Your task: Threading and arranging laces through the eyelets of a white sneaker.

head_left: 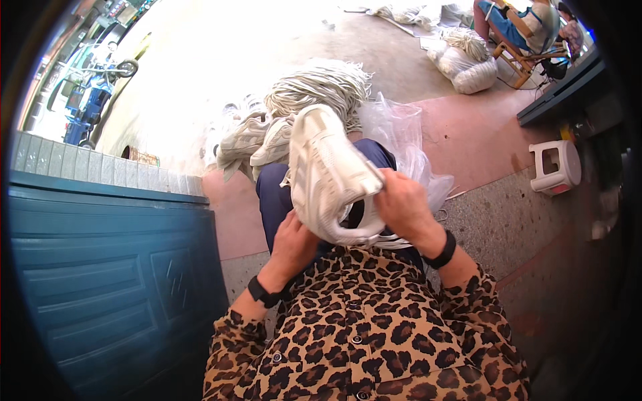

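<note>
A white sneaker (pixel 329 175) is held up over the lap, toe pointing away and up, sole side turned toward the left. The right hand (pixel 403 204) is closed around the heel end, fingers wrapped over the collar where the dark opening shows. The left hand (pixel 292 244) is pressed against the underside near the heel; whether its fingers are curled shut or merely cupped cannot be told, since the shoe hides them.

Just beyond the knees, more pale sneakers (pixel 257 140) are piled on the floor, with a big bundle of white laces (pixel 321 83) heaped behind them and a crumpled clear plastic bag (pixel 401 134) beside them to the right.

Risk is judged mostly at the grip. The shoe is carried by its heel alone, with the long toe end sticking out unsupported; should the right hand be loosened, the shoe would likely tip forward and be dropped onto the pile or the dusty concrete, and the white upper would be soiled. A loose end, if one hangs from the shoe, could be snagged by the wristband (pixel 441 250) or a shirt button. The plastic bag lies close to the feet and could be slid upon or dragged along.

Off to the right a small white stool (pixel 555 167) stands well apart; another person is seated on a wooden chair (pixel 525 57) far back.
</note>
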Available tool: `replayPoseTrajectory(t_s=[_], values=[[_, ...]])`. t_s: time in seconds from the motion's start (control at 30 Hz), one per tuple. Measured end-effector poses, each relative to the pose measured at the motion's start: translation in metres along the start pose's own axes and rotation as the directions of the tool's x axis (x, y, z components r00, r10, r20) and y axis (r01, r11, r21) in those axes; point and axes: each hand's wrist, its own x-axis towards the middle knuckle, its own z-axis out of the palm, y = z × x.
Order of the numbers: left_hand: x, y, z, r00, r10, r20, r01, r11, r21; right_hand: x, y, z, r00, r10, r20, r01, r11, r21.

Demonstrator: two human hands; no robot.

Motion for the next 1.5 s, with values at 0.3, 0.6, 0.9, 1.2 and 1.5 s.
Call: replayPoseTrajectory(t_s=[0.3,0.6,0.9,1.2,1.5], values=[[0.017,-0.005,-0.042,0.786,-0.577,-0.224,0.448,0.780,-0.437,0.016,-0.037,0.051,0.982,-0.097,0.165,0.155,0.907,-0.390],[0.038,-0.017,-0.032,0.911,-0.395,-0.119,0.357,0.899,-0.254,0.017,-0.029,0.050,0.935,0.002,0.355,0.149,0.905,-0.398],[0.037,-0.009,-0.036,0.886,-0.455,-0.084,0.399,0.843,-0.360,0.005,-0.042,0.041,0.943,-0.051,0.330,0.188,0.897,-0.400],[0.039,-0.009,-0.033,0.913,-0.407,-0.029,0.375,0.864,-0.335,0.002,-0.023,0.043,0.908,0.059,0.416,0.050,0.968,-0.246],[0.040,-0.023,-0.013,0.934,-0.356,-0.019,0.330,0.884,-0.330,0.005,0.004,0.056,0.887,0.007,0.462,0.075,0.985,-0.158]])
